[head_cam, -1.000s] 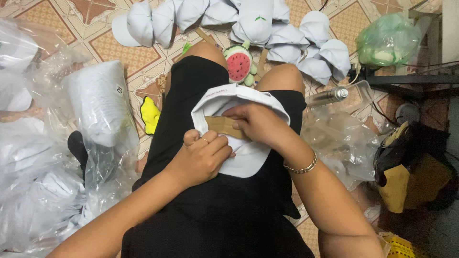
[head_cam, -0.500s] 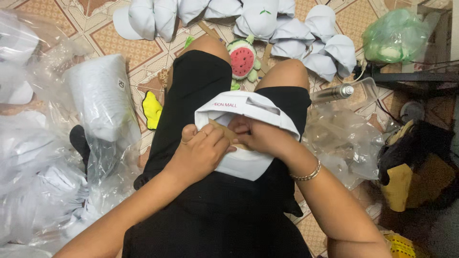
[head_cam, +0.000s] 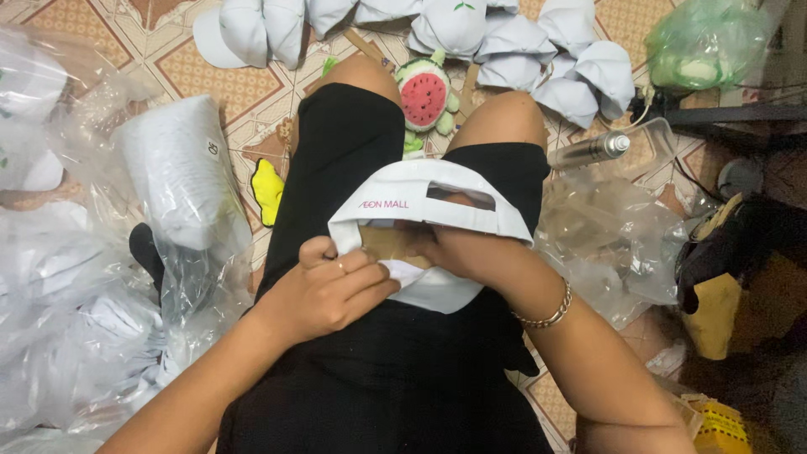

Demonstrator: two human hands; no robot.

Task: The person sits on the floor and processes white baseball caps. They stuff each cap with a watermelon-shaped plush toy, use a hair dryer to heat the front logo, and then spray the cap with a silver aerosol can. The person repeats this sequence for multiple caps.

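Head view: a white cap lies upside down on the lap. The left hand pinches its rim; the right hand is tucked inside, holding cardboard. It looks light, soft, best gripped by the brim.

White cap on the lap, small pink lettering on its band, and a tan cardboard insert showing inside it. Black shorts underneath — plain, no pattern. A gold-toned bracelet gleams on the wrist. Ahead, a heap of white caps, one with a small green mark. Between the knees, a watermelon plush toy — red face dotted with dark seeds, green rim. A bright yellow object lies beside the thigh. The floor tiles are cream with orange-brown diamond motifs. Clear plastic bags hold white contents; a green-tinted bag sits top right.
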